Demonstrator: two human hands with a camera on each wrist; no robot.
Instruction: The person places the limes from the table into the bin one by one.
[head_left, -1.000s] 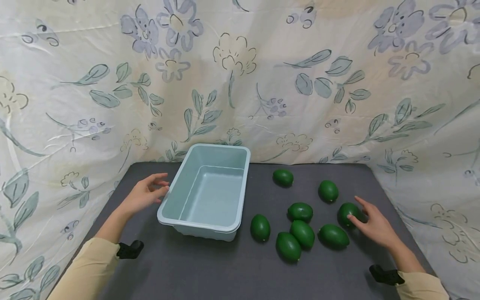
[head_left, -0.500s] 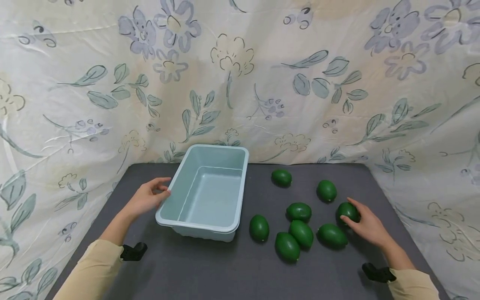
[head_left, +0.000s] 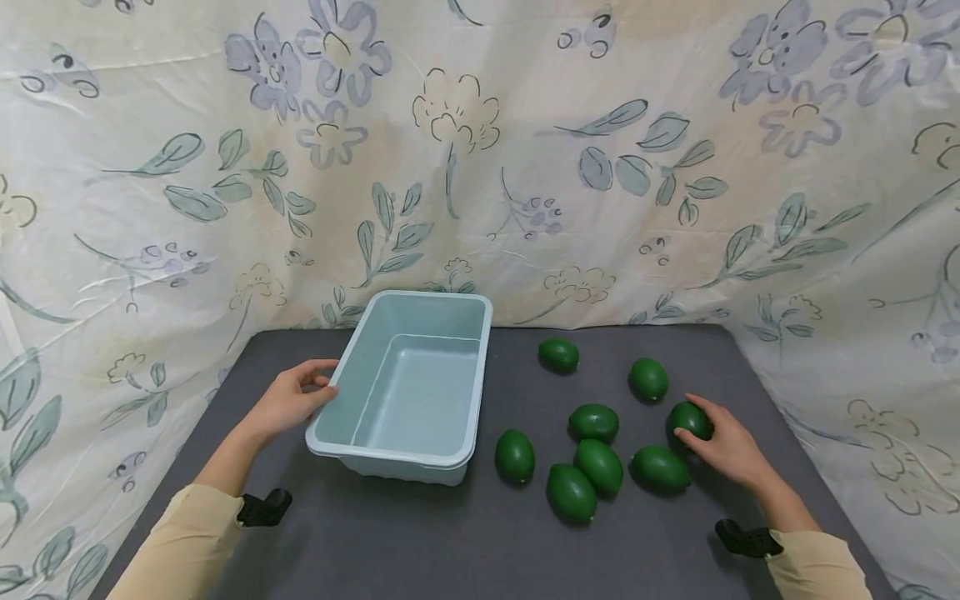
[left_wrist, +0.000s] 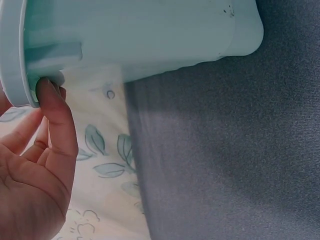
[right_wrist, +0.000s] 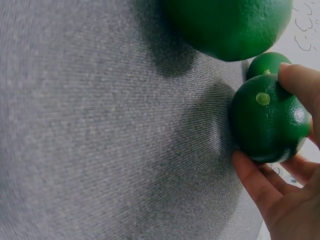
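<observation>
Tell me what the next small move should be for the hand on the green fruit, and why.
Probably lift it and carry it left toward the tub. The right hand already has its fingers curled round the green fruit, which still sits on the grey table. The left hand touches the tub's rim, and the tub looks empty.

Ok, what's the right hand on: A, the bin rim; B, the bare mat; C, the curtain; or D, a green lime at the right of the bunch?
D: the right hand has its fingers curled round a lime at the right of the bunch, seen close in the right wrist view, while it is the left hand that touches the bin.
</observation>
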